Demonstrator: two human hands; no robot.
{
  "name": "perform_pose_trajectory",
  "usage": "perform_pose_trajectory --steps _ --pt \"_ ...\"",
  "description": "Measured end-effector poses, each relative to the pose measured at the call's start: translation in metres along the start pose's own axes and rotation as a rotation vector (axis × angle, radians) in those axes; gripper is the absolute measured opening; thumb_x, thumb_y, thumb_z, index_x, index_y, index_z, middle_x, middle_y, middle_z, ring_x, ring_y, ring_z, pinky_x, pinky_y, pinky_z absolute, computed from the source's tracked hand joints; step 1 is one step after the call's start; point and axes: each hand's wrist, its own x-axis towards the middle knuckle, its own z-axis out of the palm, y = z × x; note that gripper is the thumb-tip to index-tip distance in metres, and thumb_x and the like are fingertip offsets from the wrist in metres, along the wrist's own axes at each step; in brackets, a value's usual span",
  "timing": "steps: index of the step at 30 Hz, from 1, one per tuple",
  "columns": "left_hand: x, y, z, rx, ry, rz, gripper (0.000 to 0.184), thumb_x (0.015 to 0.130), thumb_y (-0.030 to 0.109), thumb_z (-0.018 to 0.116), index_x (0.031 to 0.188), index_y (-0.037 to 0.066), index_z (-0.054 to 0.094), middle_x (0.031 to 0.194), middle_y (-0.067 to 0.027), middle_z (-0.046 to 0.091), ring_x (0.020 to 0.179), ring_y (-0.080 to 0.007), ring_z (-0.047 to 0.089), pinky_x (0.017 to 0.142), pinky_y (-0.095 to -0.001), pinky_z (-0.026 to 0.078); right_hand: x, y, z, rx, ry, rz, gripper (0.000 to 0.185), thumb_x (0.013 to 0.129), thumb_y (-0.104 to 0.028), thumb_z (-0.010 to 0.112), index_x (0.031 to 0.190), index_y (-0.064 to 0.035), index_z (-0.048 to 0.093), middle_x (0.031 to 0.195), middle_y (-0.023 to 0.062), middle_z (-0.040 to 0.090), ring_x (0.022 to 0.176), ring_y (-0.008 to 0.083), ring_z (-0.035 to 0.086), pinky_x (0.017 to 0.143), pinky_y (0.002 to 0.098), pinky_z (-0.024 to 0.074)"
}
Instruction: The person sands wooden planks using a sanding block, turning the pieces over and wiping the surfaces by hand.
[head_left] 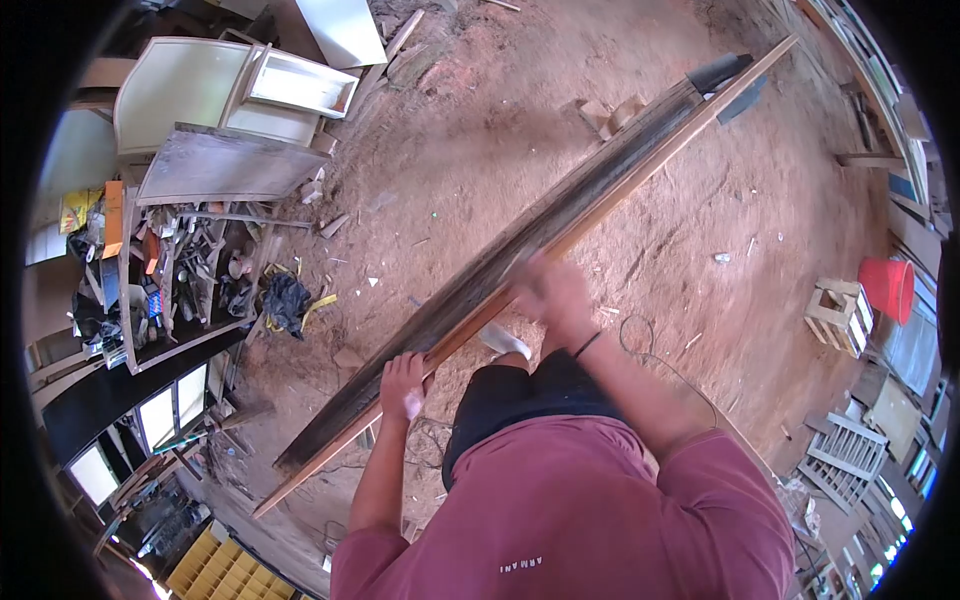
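A long reddish-brown wooden strip [640, 182] runs diagonally across the view, along the near side of a dark, weathered beam [480, 270]. My left hand [403, 385] is closed over the strip near its lower left part, with the fingers on top. Farther up, around the middle of the strip, my right hand [553, 295] is smeared by motion. It is on or just above the wood, and whether it holds anything is hidden by the blur. A dark band circles my right wrist. Near the far end, a dark piece [720, 72] sits on the beam.
Bare reddish ground [450, 140] with scattered wood scraps surrounds the beam. Left stands a crate-like rack [190, 270] of tools and odds and ends. A black bag [287, 303] lies beside it. On the right are a red bucket [887, 290], a wooden box [838, 315] and a thin cable [660, 358].
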Motion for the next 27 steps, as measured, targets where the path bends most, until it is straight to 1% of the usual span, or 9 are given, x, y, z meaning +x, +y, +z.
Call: perform_pose_trajectory --steps 4,9,12,15,16,19,22,24,27 --pt "-0.004 0.003 0.007 0.064 0.029 0.005 0.052 0.083 0.026 0.084 0.127 0.007 0.063 0.120 -0.0128 0.067 0.110 -0.0338 0.065 0.095 -0.0475 0.052 0.060 0.079 -0.092 -0.098 0.920 0.011 0.038 0.089 -0.036 0.082 0.110 -0.0060 0.071 0.091 0.0179 0.064 0.085 0.0429 0.061 0.078 0.0534 0.0462" --pt "0.000 0.001 0.004 0.067 0.047 0.013 0.049 0.085 0.024 0.083 0.125 0.005 0.063 0.114 -0.0148 0.065 0.107 -0.0347 0.066 0.093 -0.0467 0.053 0.003 -0.028 0.014 0.084 0.159 0.030 0.046 0.088 -0.036 0.081 0.120 -0.0055 0.070 0.106 0.0147 0.070 0.107 0.0390 0.067 0.091 0.0517 0.0529" --pt "0.001 0.003 0.001 0.072 0.051 0.027 0.048 0.086 0.024 0.083 0.125 0.005 0.063 0.110 -0.0158 0.063 0.105 -0.0362 0.066 0.091 -0.0468 0.055 -0.046 -0.099 0.048 0.073 0.405 -0.331 0.065 0.088 -0.041 0.081 0.137 -0.0030 0.062 0.105 0.0155 0.070 0.097 0.0369 0.069 0.084 0.0499 0.0559" --pt "0.002 -0.001 0.002 0.066 0.071 0.041 0.048 0.087 0.024 0.082 0.126 0.005 0.062 0.109 -0.0160 0.063 0.106 -0.0370 0.065 0.089 -0.0482 0.056 -0.004 -0.050 0.011 -0.055 0.080 -0.090 0.065 0.091 -0.039 0.079 0.139 -0.0001 0.060 0.107 0.0172 0.069 0.101 0.0358 0.067 0.086 0.0478 0.0543" --pt "0.000 0.001 0.003 0.047 0.022 -0.004 0.048 0.087 0.024 0.082 0.126 0.005 0.062 0.110 -0.0160 0.063 0.106 -0.0372 0.065 0.089 -0.0487 0.056 0.016 -0.013 0.001 -0.027 0.474 -0.148 0.064 0.093 -0.038 0.078 0.141 -0.0002 0.059 0.104 0.0179 0.069 0.099 0.0372 0.067 0.087 0.0468 0.0534" --pt "0.000 0.004 0.002 0.026 -0.008 -0.039 0.048 0.088 0.025 0.082 0.127 0.005 0.062 0.112 -0.0163 0.062 0.108 -0.0375 0.064 0.090 -0.0486 0.057 0.077 0.089 -0.068 -0.230 0.778 0.034 0.053 0.094 -0.039 0.080 0.129 -0.0024 0.065 0.103 0.0161 0.066 0.098 0.0355 0.062 0.085 0.0509 0.0493" --pt "0.003 0.003 0.002 0.028 -0.003 -0.033 0.048 0.088 0.025 0.082 0.127 0.005 0.062 0.114 -0.0167 0.062 0.109 -0.0379 0.064 0.091 -0.0477 0.058 0.062 0.057 -0.045 -0.098 0.668 0.040 0.051 0.093 -0.035 0.080 0.128 -0.0009 0.065 0.100 0.0171 0.065 0.097 0.0369 0.060 0.086 0.0509 0.0496" --pt "0.003 0.000 0.002 0.036 -0.019 -0.045 0.047 0.088 0.024 0.082 0.127 0.005 0.061 0.114 -0.0169 0.062 0.110 -0.0381 0.064 0.092 -0.0474 0.058 0.020 -0.021 0.007 -0.079 0.267 -0.031 0.058 0.089 -0.038 0.083 0.131 -0.0032 0.064 0.105 0.0172 0.069 0.100 0.0360 0.064 0.086 0.0511 0.0516" --pt "-0.001 0.001 0.005 0.048 -0.016 -0.034 0.047 0.089 0.024 0.081 0.127 0.005 0.061 0.114 -0.0167 0.062 0.110 -0.0380 0.064 0.091 -0.0472 0.059 -0.050 -0.102 0.058 0.073 0.379 -0.326 0.061 0.088 -0.040 0.081 0.134 -0.0036 0.064 0.099 0.0164 0.070 0.100 0.0376 0.069 0.086 0.0515 0.0533"
